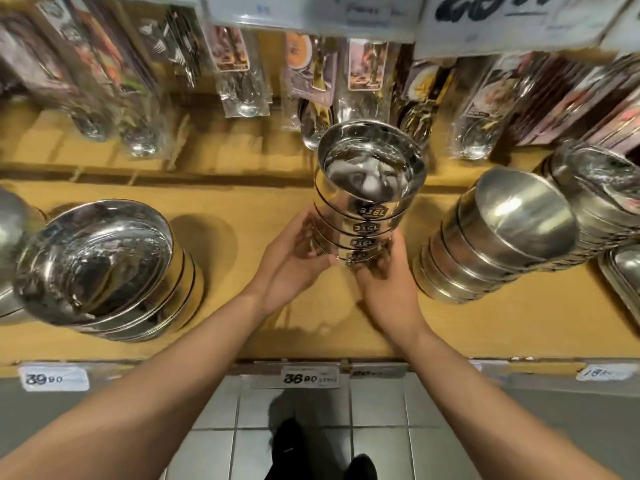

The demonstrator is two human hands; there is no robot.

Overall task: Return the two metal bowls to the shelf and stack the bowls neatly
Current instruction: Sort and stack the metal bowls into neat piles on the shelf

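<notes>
Basically done: bowls [367, 202] stacked mid-shelf [242, 327], near its front edge. Left hand [294, 261] and right hand [384, 275] clasp the stack's base, squaring it.

forearms [173, 375]: bare, sleeveless | legwear [294, 445]: dark | hands [291, 268]: ungloved

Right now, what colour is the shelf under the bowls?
Yellowish tan, like wood. The shelf shows best in the head view.
</notes>
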